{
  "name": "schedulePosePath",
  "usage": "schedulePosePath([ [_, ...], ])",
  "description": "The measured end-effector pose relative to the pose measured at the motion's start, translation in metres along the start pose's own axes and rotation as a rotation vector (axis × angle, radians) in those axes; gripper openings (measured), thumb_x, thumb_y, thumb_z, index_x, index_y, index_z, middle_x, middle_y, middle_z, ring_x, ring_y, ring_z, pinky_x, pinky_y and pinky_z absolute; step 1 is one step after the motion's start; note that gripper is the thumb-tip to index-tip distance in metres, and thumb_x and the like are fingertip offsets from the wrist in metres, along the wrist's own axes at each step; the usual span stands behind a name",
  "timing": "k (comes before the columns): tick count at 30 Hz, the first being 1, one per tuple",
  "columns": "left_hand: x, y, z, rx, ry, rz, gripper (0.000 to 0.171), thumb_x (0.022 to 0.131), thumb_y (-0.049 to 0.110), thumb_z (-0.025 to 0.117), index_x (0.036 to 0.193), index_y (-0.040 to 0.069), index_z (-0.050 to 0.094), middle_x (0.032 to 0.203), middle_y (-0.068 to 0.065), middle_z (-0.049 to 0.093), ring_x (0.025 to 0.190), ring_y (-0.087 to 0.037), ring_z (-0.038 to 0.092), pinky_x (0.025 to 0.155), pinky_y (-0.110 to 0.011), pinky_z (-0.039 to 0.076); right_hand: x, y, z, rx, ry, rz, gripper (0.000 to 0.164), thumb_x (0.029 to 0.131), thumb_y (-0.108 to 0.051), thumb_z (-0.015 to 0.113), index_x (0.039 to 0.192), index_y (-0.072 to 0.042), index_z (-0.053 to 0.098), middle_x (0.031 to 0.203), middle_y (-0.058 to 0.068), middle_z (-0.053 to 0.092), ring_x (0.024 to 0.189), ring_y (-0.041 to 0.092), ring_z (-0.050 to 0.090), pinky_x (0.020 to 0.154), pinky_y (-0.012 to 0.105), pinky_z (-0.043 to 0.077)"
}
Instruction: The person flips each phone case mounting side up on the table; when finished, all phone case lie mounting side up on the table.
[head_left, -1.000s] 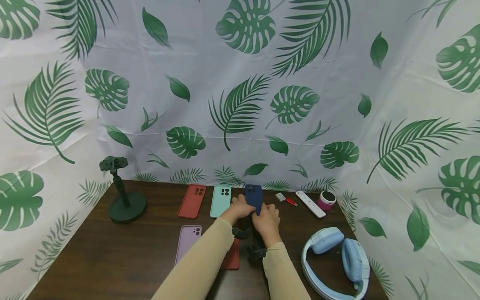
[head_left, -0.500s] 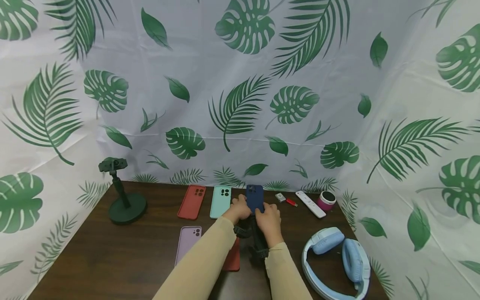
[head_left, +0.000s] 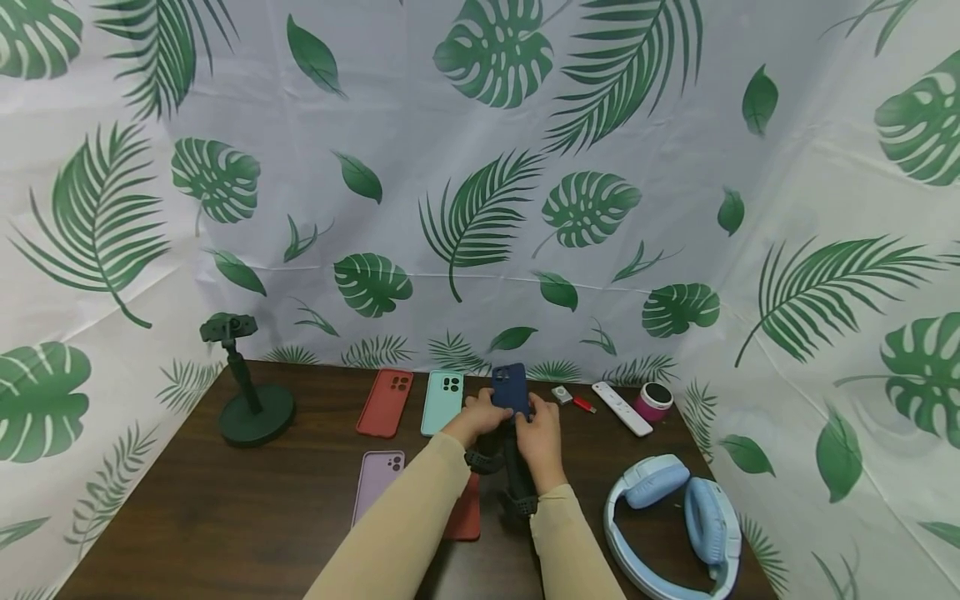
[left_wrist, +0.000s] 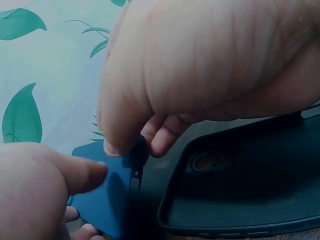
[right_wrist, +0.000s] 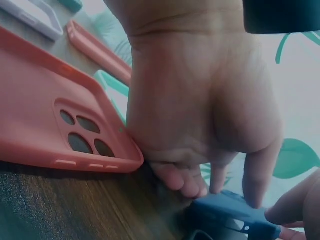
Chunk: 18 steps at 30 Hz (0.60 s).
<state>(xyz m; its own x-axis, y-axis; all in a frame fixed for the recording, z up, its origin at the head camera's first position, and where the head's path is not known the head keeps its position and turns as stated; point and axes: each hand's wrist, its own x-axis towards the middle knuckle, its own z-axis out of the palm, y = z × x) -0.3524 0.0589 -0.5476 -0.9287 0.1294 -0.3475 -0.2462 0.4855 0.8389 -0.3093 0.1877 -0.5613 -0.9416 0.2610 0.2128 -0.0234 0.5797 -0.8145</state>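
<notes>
A navy blue phone case (head_left: 510, 390) is held between both hands at the middle back of the table, its camera end pointing away. My left hand (head_left: 477, 418) grips its near left edge, the thumb lying on the back. On the near right corner, my right hand (head_left: 540, 432) pinches it between thumb and fingers. The left wrist view shows the blue case (left_wrist: 112, 192) with a thumb from each side on its flat face. In that view a dark phone case (left_wrist: 250, 180) lies inside up; the arms partly cover it in the head view.
Red (head_left: 384, 403), mint (head_left: 442, 402) and lilac (head_left: 377, 482) phone cases lie left; another red case (head_left: 463, 510) sits under the left forearm. A green stand (head_left: 257, 414) is far left. Rightward are a red USB stick (head_left: 583, 404), white remote (head_left: 622, 408), pink jar (head_left: 653, 401) and headphones (head_left: 624, 533).
The blue case has risen and tilted slightly, its camera end a little higher. The right hand's fingers have shifted up along its right edge. Other things stay in place.
</notes>
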Motion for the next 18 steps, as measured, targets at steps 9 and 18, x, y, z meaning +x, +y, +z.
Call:
schedulePosePath([
  [9, -0.007, 0.002, -0.006, -0.099, -0.052, -0.010, 0.087, 0.093, 0.060, 0.062, 0.158, 0.010, 0.030, 0.154, -0.029, 0.023, 0.140, -0.049, 0.031, 0.111, -0.064, 0.037, 0.000, -0.006, -0.003, 0.126, 0.007, 0.004, 0.052, 0.091, -0.008, 0.071, 0.141, -0.003, 0.058, 0.127, 0.016, 0.068, 0.096, 0.028, 0.070, 0.076, 0.038, 0.058],
  [18, -0.012, 0.003, -0.008, -0.138, -0.084, 0.004, 0.097, 0.090, 0.072, 0.057, 0.159, 0.009, 0.029, 0.159, -0.030, 0.017, 0.148, -0.052, 0.019, 0.113, -0.066, 0.031, 0.000, -0.003, 0.001, 0.106, -0.060, -0.016, 0.040, 0.094, -0.014, 0.070, 0.132, -0.004, 0.064, 0.109, 0.013, 0.073, 0.096, 0.025, 0.069, 0.081, 0.039, 0.056],
])
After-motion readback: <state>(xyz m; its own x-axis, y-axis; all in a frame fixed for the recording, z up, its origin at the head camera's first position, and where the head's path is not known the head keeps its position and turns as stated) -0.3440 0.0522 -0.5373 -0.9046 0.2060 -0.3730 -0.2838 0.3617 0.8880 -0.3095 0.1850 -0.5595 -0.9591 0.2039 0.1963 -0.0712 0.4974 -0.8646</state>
